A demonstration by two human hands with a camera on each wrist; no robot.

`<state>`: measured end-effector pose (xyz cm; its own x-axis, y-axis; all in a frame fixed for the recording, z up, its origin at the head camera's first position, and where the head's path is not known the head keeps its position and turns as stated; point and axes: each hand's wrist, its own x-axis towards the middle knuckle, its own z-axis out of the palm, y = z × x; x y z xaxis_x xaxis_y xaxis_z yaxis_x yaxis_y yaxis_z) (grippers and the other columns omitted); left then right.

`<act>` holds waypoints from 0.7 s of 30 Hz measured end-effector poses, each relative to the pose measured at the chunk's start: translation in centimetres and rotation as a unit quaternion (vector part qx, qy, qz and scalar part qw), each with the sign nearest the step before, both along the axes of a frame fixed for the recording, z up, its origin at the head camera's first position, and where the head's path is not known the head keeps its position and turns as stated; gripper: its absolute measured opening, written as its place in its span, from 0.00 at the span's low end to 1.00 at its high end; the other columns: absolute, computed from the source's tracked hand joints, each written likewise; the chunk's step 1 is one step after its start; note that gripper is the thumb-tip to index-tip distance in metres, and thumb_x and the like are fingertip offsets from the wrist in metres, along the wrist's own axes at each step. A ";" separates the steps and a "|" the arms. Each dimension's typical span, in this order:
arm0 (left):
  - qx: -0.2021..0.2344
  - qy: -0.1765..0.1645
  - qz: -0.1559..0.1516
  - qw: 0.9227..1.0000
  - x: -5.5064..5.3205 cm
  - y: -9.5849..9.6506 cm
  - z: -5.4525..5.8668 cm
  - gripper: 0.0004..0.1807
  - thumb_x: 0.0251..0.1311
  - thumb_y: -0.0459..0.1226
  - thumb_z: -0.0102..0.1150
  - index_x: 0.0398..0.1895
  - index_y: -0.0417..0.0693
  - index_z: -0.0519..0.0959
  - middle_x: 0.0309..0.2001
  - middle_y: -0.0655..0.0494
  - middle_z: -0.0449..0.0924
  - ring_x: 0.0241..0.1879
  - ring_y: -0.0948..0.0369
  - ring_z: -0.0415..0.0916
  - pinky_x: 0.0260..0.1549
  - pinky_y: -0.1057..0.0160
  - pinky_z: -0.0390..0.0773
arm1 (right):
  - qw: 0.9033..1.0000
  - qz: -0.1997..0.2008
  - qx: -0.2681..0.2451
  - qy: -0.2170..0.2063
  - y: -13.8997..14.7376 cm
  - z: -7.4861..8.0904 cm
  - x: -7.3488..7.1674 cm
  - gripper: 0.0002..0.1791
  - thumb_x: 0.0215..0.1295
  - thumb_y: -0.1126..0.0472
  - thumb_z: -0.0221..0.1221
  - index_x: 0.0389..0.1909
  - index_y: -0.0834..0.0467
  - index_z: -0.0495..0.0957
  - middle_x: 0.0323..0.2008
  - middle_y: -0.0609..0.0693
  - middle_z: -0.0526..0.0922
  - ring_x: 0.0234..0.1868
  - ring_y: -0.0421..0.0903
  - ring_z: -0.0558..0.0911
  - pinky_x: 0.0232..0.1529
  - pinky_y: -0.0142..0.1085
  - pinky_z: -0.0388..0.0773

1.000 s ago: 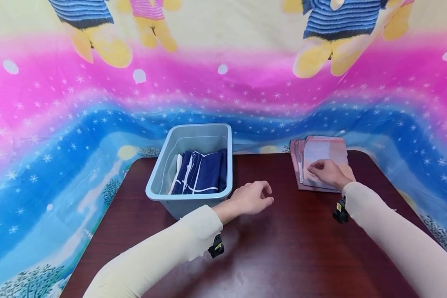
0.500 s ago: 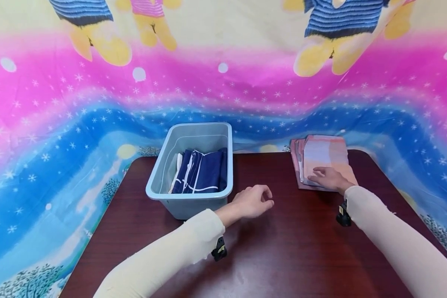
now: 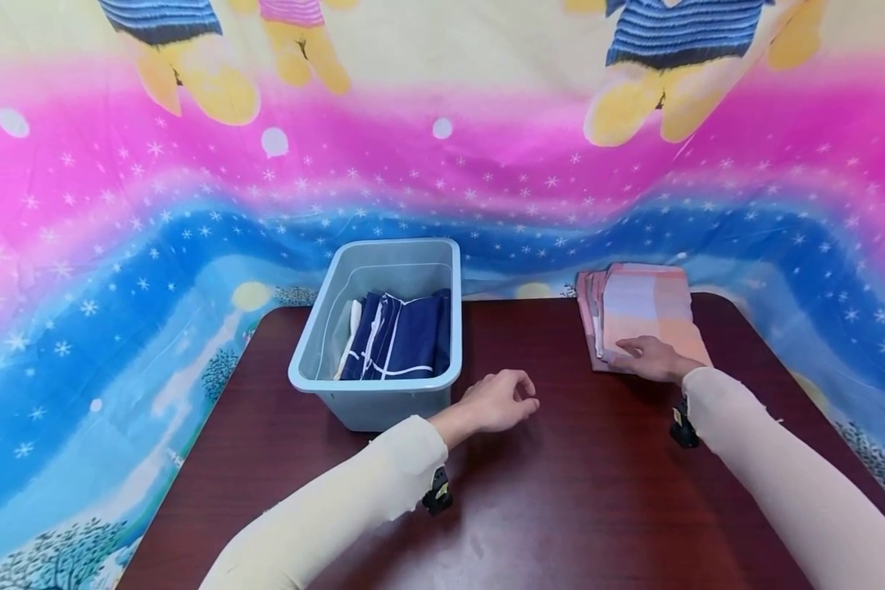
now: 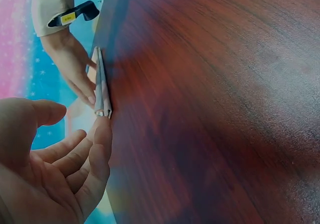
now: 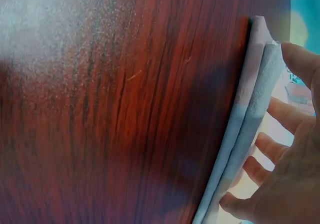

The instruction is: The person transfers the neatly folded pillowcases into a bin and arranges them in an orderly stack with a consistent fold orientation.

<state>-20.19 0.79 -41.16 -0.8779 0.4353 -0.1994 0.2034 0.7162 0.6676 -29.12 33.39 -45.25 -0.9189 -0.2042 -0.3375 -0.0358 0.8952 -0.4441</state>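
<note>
My right hand (image 3: 652,359) is at the near edge of a stack of folded pink, peach and grey cloths (image 3: 649,299) at the table's far right. In the right wrist view, its spread fingers (image 5: 272,146) reach over the top cloth, with the thumb near one end of the fold. My left hand (image 3: 497,400) hovers over the middle of the table, fingers loosely bent and holding nothing. Just left of it stands a grey-blue plastic bin (image 3: 383,401). Folded navy cloths with white trim (image 3: 409,336) stand inside, beside a whitish one (image 3: 351,332).
The dark red-brown wooden table (image 3: 560,492) has rounded far corners. A printed curtain (image 3: 516,164) with bears and snowflakes hangs close behind it and along both sides. A small black camera is strapped at each wrist.
My right hand has lowered onto the near part of the cloth stack, its fingers going from curled to more extended. The left hand has hardly moved.
</note>
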 end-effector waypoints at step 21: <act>0.005 0.001 0.004 1.000 -0.3 -0.5 -0.8 0.12 0.70 0.45 0.59 0.51 0.50 0.80 0.31 0.62 0.85 0.28 0.67 0.78 0.30 0.65 0.74 | 1.000 -0.004 0.010 0.019 -0.4 0.0 1.3 0.41 0.71 0.36 0.54 0.70 0.65 0.66 0.70 0.76 0.57 0.68 0.75 0.59 0.64 0.71 0.58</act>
